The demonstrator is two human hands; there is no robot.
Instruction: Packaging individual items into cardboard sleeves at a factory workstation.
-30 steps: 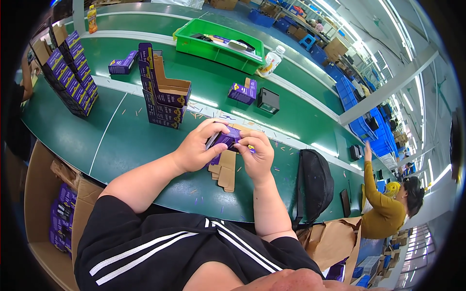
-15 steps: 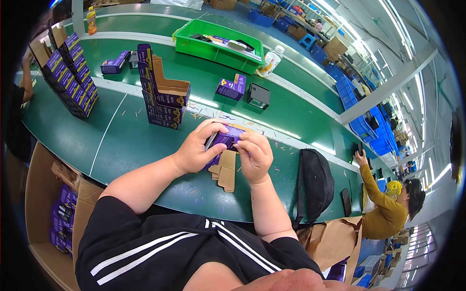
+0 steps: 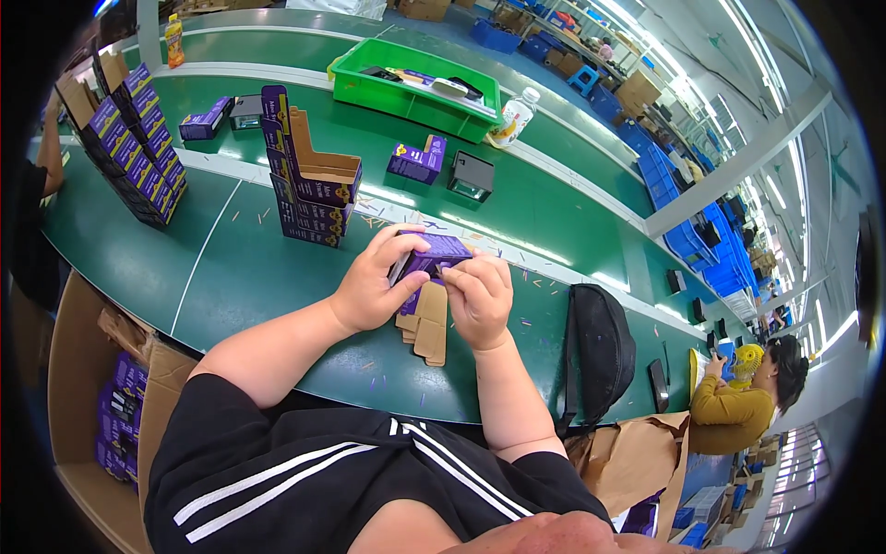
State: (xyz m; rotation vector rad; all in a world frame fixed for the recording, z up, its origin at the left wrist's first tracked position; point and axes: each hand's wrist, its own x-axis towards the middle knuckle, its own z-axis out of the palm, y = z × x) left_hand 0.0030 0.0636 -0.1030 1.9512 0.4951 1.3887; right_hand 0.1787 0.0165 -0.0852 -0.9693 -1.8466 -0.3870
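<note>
Both hands (image 3: 374,284) grip a purple carton (image 3: 437,246), its pale printing too small to read.

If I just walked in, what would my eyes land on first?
Probably the bright green tray, toward the top middle. Nearer, the left hand holds a small purple box, with the right hand touching its edge. Off to the left, stacks of purple boxes stand tall.
</note>
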